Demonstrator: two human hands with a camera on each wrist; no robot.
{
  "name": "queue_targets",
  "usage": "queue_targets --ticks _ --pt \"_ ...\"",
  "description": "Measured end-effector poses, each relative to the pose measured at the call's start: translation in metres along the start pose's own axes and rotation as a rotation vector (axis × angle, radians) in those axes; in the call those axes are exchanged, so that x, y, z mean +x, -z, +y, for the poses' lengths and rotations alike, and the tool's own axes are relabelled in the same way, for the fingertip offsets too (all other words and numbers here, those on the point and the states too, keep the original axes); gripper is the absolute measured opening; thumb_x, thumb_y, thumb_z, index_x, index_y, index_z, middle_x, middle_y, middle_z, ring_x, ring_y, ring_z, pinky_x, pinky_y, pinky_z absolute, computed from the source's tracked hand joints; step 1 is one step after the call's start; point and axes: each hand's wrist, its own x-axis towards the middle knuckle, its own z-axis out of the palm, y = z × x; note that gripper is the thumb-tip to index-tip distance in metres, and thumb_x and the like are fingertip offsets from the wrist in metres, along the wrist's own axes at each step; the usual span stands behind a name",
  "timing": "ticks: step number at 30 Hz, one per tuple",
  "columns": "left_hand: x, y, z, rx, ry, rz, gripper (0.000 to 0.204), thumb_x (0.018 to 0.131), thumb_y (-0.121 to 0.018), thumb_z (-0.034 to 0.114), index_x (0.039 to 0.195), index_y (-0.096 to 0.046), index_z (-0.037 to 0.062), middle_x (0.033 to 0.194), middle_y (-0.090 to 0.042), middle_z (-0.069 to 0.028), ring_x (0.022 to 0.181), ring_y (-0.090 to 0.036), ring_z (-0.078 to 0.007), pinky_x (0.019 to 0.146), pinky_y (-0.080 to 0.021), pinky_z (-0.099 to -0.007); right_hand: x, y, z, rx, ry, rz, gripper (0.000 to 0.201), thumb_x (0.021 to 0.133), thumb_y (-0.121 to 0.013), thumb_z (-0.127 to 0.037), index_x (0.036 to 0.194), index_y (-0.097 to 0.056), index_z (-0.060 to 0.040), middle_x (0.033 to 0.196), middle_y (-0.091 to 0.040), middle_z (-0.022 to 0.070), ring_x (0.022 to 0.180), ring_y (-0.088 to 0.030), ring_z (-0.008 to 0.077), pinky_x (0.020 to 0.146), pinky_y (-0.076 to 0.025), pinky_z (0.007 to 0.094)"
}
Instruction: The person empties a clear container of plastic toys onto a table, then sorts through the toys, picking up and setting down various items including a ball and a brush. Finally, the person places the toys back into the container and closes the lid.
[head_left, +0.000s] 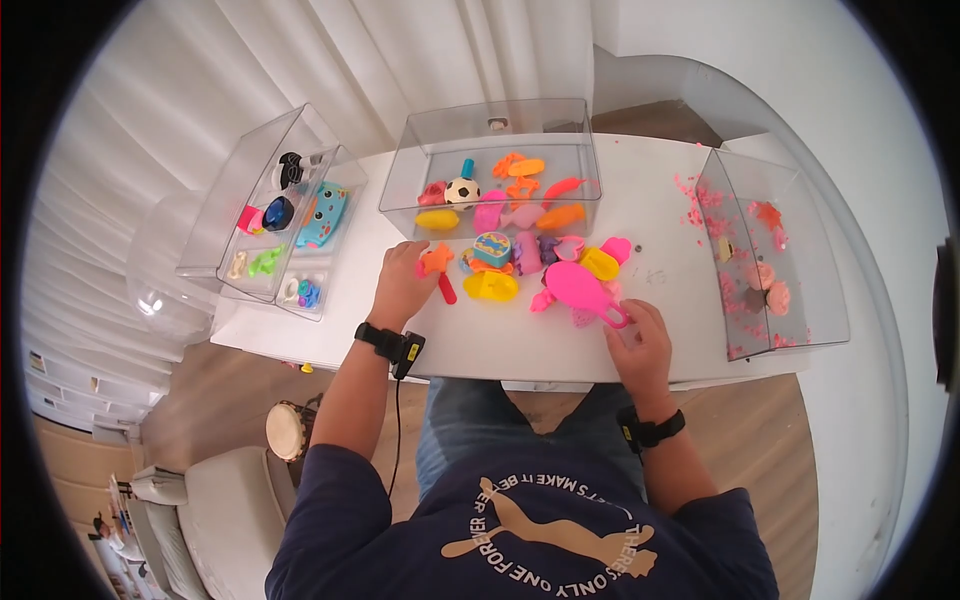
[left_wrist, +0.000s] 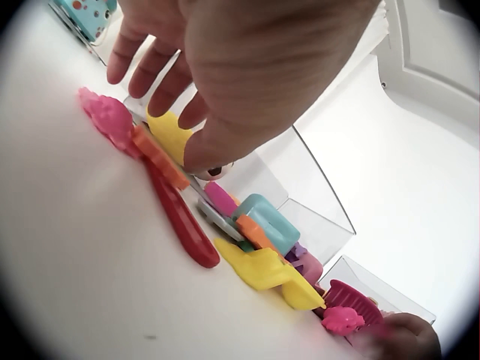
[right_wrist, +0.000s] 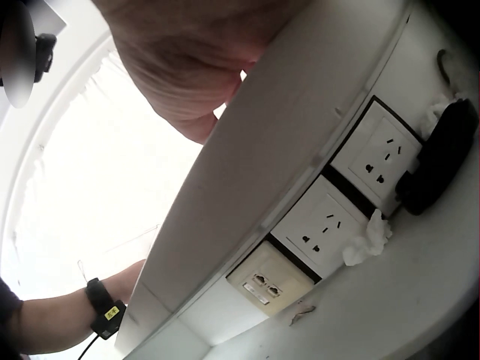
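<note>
My right hand (head_left: 642, 350) pinches the handle of a pink toy hairbrush (head_left: 578, 288) at the front right of a heap of toys; in the right wrist view my right hand (right_wrist: 195, 60) is partly hidden by the table edge. My left hand (head_left: 398, 285) is at the heap's left, beside an orange toy (head_left: 437, 258) and a red-handled toy (head_left: 447, 290). The left wrist view shows my left hand's fingers (left_wrist: 169, 90) spread and holding nothing, above a pink toy (left_wrist: 111, 120) and the red handle (left_wrist: 180, 217). Yellow toys (head_left: 490, 288) and a teal block (head_left: 492, 248) lie between the hands.
Behind the heap stands a clear bin (head_left: 400, 190) with a toy soccer ball (head_left: 462, 193) and several toys. Another clear bin (head_left: 195, 262) is on the left, a third (head_left: 835, 320) on the right with pink bits. Sockets (right_wrist: 322, 225) line a panel beside the table edge.
</note>
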Motion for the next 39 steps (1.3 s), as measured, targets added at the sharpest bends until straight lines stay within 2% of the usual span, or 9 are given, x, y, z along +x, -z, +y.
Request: queue_targets --ticks 2,7,13,16,22,28,34,37,39 --pt "0.007 -0.003 0.003 0.007 -0.014 -0.017 0.045 0.074 -0.074 0.011 0.117 -0.064 0.0031 0.114 -0.065 -0.0169 0.109 -0.057 -0.0372 0.096 -0.048 -0.0436 0.001 0.001 -0.006 0.024 -0.036 -0.004 0.036 0.074 -0.076 -0.006 0.107 -0.065 -0.0013 0.110 -0.065 0.0160 0.100 -0.064 0.0336 0.086 -0.053 0.0375" --pt "0.022 -0.011 0.006 0.022 0.024 -0.101 0.041 0.073 -0.074 0.011 0.112 -0.065 0.0033 0.108 -0.066 -0.0158 0.103 -0.060 -0.0378 0.093 -0.049 -0.0440 0.002 0.001 -0.006 0.023 -0.022 0.001 0.036 0.073 -0.076 -0.007 0.107 -0.065 -0.0011 0.110 -0.064 0.0161 0.099 -0.064 0.0337 0.086 -0.053 0.0375" --pt "0.025 -0.014 0.001 0.003 0.046 -0.119 0.042 0.072 -0.075 0.010 0.112 -0.065 0.0034 0.107 -0.066 -0.0172 0.103 -0.060 -0.0378 0.091 -0.050 -0.0434 0.001 0.001 -0.005 0.031 -0.021 0.002 0.036 0.073 -0.076 -0.007 0.107 -0.065 -0.0009 0.109 -0.064 0.0163 0.099 -0.064 0.0337 0.085 -0.053 0.0376" --pt "0.026 -0.008 0.007 -0.024 0.043 -0.116 0.045 0.072 -0.076 0.009 0.113 -0.064 -0.0017 0.105 -0.067 -0.0206 0.098 -0.064 -0.0363 0.090 -0.052 -0.0409 0.001 0.001 -0.004 0.035 -0.020 0.001 0.036 0.074 -0.076 -0.007 0.107 -0.065 -0.0010 0.109 -0.064 0.0164 0.099 -0.064 0.0339 0.085 -0.053 0.0378" --pt "0.015 0.013 0.021 -0.058 0.017 -0.010 0.045 0.072 -0.078 0.011 0.114 -0.065 -0.0001 0.104 -0.067 -0.0162 0.097 -0.066 -0.0294 0.088 -0.053 -0.0374 0.001 0.001 -0.004 0.014 -0.030 -0.006 0.037 0.074 -0.076 -0.009 0.108 -0.065 -0.0014 0.109 -0.064 0.0163 0.099 -0.064 0.0342 0.085 -0.053 0.0379" --pt "0.040 0.052 0.059 -0.225 -0.033 0.109 0.042 0.076 -0.079 0.011 0.113 -0.064 -0.0009 0.106 -0.068 -0.0135 0.092 -0.067 -0.0217 0.080 -0.054 -0.0317 0.000 0.001 -0.005 0.020 -0.031 -0.011 0.037 0.074 -0.076 -0.009 0.109 -0.065 -0.0012 0.110 -0.064 0.0162 0.100 -0.064 0.0342 0.085 -0.053 0.0380" --pt "0.098 0.036 0.064 -0.631 0.268 0.001 0.041 0.082 -0.077 0.018 0.114 -0.063 -0.0025 0.113 -0.067 -0.0161 0.100 -0.066 -0.0225 0.082 -0.054 -0.0321 0.000 0.002 -0.005 0.024 -0.047 -0.001 0.037 0.074 -0.076 -0.009 0.108 -0.064 -0.0007 0.110 -0.064 0.0160 0.099 -0.064 0.0343 0.085 -0.053 0.0382" --pt "0.102 0.029 0.071 -0.510 0.224 0.222 0.038 0.083 -0.075 0.018 0.113 -0.064 -0.0029 0.112 -0.067 -0.0166 0.102 -0.065 -0.0237 0.083 -0.054 -0.0322 0.000 0.002 -0.004 0.023 -0.040 0.002 0.037 0.074 -0.075 -0.009 0.108 -0.064 -0.0009 0.110 -0.064 0.0162 0.099 -0.064 0.0345 0.085 -0.053 0.0385" --pt "0.096 0.031 0.072 -0.494 0.192 0.251 0.036 0.083 -0.074 0.018 0.113 -0.065 -0.0020 0.111 -0.067 -0.0168 0.103 -0.065 -0.0248 0.085 -0.053 -0.0336 0.001 0.001 -0.003 0.023 -0.027 0.004 0.037 0.074 -0.075 -0.008 0.108 -0.065 -0.0013 0.110 -0.064 0.0164 0.099 -0.064 0.0347 0.084 -0.053 0.0387"
